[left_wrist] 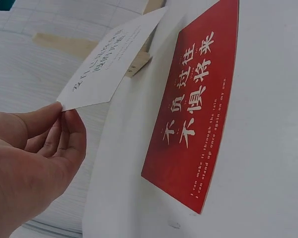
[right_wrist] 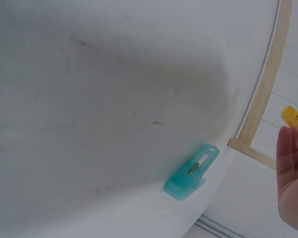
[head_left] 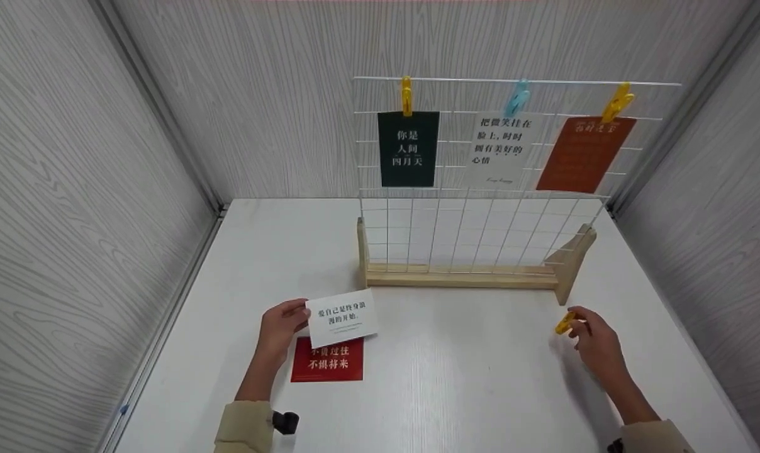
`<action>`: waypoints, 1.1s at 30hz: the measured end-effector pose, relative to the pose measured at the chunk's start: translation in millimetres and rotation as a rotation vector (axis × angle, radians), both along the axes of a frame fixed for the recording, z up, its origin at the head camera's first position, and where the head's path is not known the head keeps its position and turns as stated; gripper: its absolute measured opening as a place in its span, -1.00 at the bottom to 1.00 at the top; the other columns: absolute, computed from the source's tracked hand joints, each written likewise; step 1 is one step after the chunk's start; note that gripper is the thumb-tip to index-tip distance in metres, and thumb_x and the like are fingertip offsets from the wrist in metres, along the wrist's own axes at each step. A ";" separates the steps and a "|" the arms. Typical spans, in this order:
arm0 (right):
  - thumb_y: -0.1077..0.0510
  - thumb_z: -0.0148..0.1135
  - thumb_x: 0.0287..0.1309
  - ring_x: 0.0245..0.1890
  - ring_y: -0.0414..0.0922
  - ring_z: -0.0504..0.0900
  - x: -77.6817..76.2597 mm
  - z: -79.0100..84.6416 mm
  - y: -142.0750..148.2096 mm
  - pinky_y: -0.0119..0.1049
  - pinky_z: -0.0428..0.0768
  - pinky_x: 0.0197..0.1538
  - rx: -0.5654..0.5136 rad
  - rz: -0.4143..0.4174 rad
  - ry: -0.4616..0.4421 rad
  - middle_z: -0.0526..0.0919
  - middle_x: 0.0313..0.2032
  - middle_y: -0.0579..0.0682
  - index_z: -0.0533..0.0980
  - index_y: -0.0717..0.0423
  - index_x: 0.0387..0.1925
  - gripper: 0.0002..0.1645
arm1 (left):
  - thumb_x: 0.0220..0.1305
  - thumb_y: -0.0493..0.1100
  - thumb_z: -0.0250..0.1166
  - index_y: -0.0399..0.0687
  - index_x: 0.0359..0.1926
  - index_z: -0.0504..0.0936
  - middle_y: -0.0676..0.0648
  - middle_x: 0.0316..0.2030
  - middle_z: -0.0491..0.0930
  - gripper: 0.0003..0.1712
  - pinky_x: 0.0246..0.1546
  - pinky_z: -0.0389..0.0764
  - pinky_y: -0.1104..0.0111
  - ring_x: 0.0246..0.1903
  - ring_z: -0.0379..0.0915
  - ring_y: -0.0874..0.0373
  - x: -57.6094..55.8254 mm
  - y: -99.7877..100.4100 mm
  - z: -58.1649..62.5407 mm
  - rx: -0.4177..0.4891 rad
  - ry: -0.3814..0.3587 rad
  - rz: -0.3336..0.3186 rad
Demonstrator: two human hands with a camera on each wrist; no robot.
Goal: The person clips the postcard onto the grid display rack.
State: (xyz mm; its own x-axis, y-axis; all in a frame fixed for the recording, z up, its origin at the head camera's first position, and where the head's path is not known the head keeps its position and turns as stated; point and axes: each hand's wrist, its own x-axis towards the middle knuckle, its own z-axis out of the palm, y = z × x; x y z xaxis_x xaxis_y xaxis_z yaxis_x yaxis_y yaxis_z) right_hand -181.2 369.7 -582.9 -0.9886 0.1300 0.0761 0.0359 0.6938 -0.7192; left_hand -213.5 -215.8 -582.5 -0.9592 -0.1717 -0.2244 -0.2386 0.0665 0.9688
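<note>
My left hand (head_left: 280,328) pinches a white card (head_left: 342,318) with black lettering by its left edge, thumb on top. Tilted, the card overlaps the upper part of a red card (head_left: 327,365) in the head view. In the left wrist view that red card (left_wrist: 193,104) lies on the table, apart from my fingers. Over the table's right side, my right hand (head_left: 599,346) holds a yellow clip (head_left: 565,323) between thumb and fingers. A teal clip (right_wrist: 191,173) lies on the table in the right wrist view; in the head view it is hidden.
A white wire grid (head_left: 462,80) stands on a wooden base (head_left: 462,279) at the back. On it hang a dark green card (head_left: 408,173), a white card (head_left: 499,167) and an orange-red card (head_left: 584,157), held by yellow and light-blue clips. Wood-grain panels enclose the table.
</note>
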 end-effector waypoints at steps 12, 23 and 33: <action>0.11 0.03 0.52 -0.30 -0.14 0.59 -6.2 5.5 -22.0 -0.42 0.57 -0.37 0.011 0.073 0.092 0.58 0.07 0.23 0.35 0.24 0.37 -0.49 | 0.41 -0.26 0.25 -0.17 0.15 0.62 -0.18 0.01 0.64 -0.68 0.05 0.66 0.20 0.03 0.66 -0.02 -9.5 35.0 5.5 -0.034 0.025 -0.077; 0.04 0.09 0.49 -0.33 -0.11 0.61 -19.6 19.3 -55.5 -0.39 0.55 -0.35 -0.055 0.130 0.116 0.62 0.04 0.15 0.44 0.13 0.28 -0.55 | 0.41 -0.25 0.25 -0.19 0.13 0.63 -0.14 -0.05 0.65 -0.69 0.00 0.67 0.25 -0.05 0.62 0.06 -23.2 69.1 15.3 -0.037 0.065 -0.170; 0.12 0.09 0.49 -0.38 -0.13 0.60 -30.1 32.1 -83.7 -0.42 0.56 -0.32 -0.088 0.203 0.178 0.62 0.04 0.14 0.41 0.15 0.36 -0.51 | 0.42 -0.22 0.25 -0.06 0.09 0.66 -0.07 -0.06 0.67 -0.73 0.00 0.67 0.28 -0.04 0.62 0.09 -34.0 92.1 23.8 -0.042 0.108 -0.237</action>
State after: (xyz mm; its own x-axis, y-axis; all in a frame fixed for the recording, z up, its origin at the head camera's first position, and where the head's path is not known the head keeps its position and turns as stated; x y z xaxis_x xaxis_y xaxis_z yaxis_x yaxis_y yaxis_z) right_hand -211.3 286.0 -550.8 -0.9673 -0.0555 0.2476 -0.2294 0.6084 -0.7598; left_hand -247.5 -123.7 -558.7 -0.9919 0.0534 -0.1156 -0.1066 0.1486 0.9831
